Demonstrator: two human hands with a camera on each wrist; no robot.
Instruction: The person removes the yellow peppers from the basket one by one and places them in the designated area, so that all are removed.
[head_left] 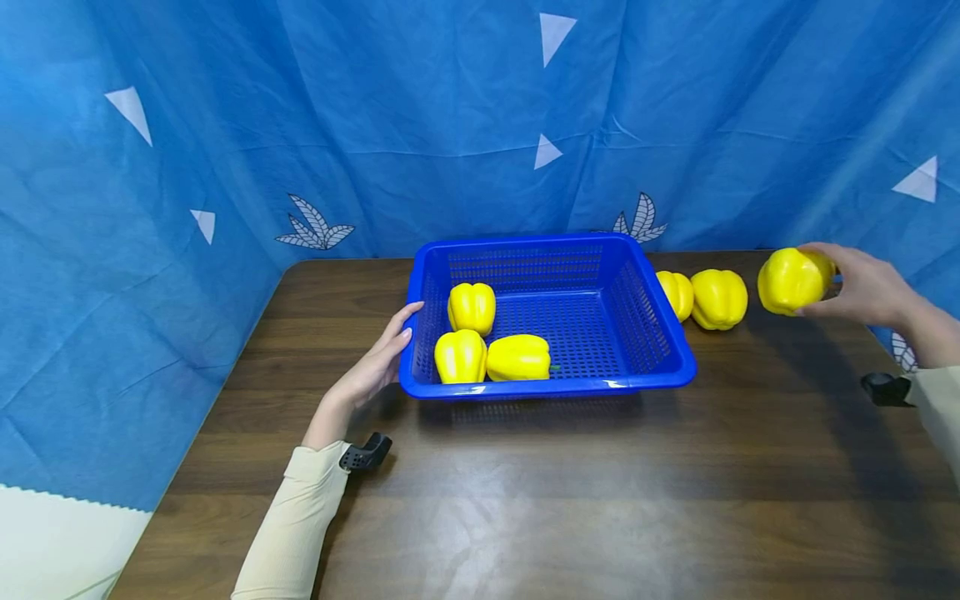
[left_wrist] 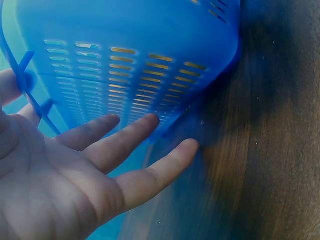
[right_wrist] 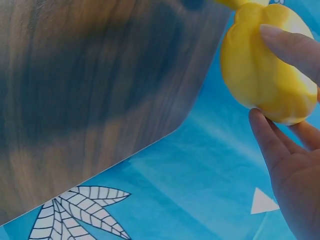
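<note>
A blue plastic basket [head_left: 570, 389] stands on the table with several yellow bell peppers inside: one pepper [head_left: 472, 308] behind, another pepper [head_left: 461, 357] in front of it, and a pepper [head_left: 519, 358] lying sideways. My left hand [head_left: 372, 367] touches the basket's left rim. Its lower fingers [left_wrist: 127, 142] lie straight and spread beneath that rim, beside the slotted wall. At the far right my right hand [head_left: 870, 287] grips a yellow bell pepper [head_left: 790, 282], held above the table. Thumb and fingers sit on opposite sides of this bell pepper [right_wrist: 267, 65] in the right wrist view.
Right of the basket sits a yellow bell pepper [head_left: 718, 298]; another pepper [head_left: 678, 295] beside it is partly hidden by the basket's wall. The wooden table [head_left: 525, 500] extends toward me. A blue patterned cloth [head_left: 450, 108] hangs behind the table and around its sides.
</note>
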